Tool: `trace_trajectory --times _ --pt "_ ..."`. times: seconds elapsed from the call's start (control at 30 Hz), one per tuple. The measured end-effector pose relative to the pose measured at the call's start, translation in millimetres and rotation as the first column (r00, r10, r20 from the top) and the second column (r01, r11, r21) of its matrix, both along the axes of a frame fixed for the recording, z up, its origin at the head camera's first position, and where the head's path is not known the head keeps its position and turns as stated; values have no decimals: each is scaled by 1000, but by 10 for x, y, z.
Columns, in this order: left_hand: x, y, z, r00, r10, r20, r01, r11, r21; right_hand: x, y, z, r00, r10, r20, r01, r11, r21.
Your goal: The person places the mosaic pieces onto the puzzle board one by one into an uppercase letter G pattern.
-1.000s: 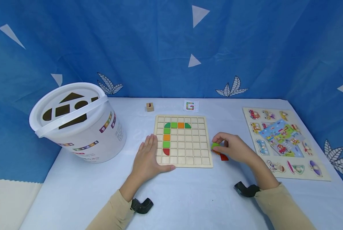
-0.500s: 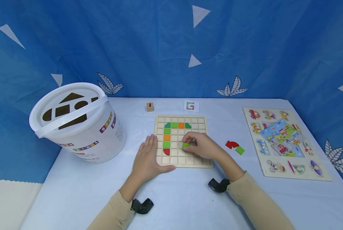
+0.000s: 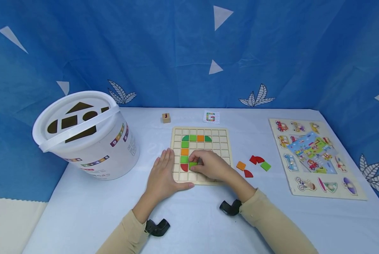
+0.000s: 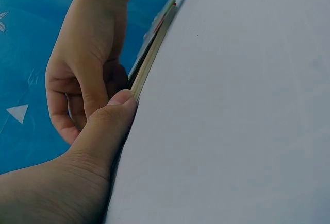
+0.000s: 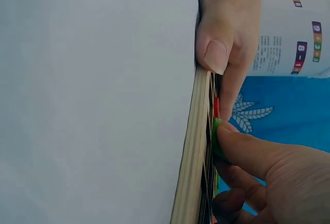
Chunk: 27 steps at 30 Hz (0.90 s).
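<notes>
A wooden grid board lies mid-table, with green, orange and red tiles set along its top row and left column. My left hand rests at its lower left corner, fingers extended along the left side and thumb on the front edge. Between thumb and fingertips my right hand pinches a green square tile just right of the red quarter-round tile. In the right wrist view that green tile is tilted, close over the board's grid.
Right of the board lie loose pieces: an orange square, a green square and several red ones. A pattern card and a lettered wooden cube stand behind. A white bucket is left, a picture puzzle right.
My right hand has carried the green tile from the loose pieces leftward over the board to the cell beside the red tile. My left hand has stayed in place.
</notes>
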<state>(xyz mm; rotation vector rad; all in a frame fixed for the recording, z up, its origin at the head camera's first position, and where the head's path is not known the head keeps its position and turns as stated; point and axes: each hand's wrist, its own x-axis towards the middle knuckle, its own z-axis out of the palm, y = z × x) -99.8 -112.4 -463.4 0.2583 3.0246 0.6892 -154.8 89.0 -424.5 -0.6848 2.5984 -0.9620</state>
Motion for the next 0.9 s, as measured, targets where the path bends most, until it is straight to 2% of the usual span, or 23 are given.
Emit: trace_trajectory --times 0.17,0.4,0.6,0.73,0.83,0.9 --pt "4 -5 -12 1000 -6 -14 6 1000 -7 18 -13 4 999 20 -48 -18 999 33" --pt "9 -13 -28 999 -15 -42 14 1000 -7 50 8 11 997 46 -57 -42 997 58" --pt "5 -7 -36 1000 -15 -27 15 1000 -7 87 57 43 991 90 -102 -79 991 105" --pt "4 -7 -34 1000 -14 -22 14 1000 -6 120 144 75 986 122 -112 -112 990 87" --pt "-2 -7 -38 1000 -13 -22 12 1000 -7 140 269 97 988 98 -117 -89 993 76" --pt "-7 -6 -42 1000 -11 -24 11 1000 -8 142 378 116 991 55 -120 -44 995 92"
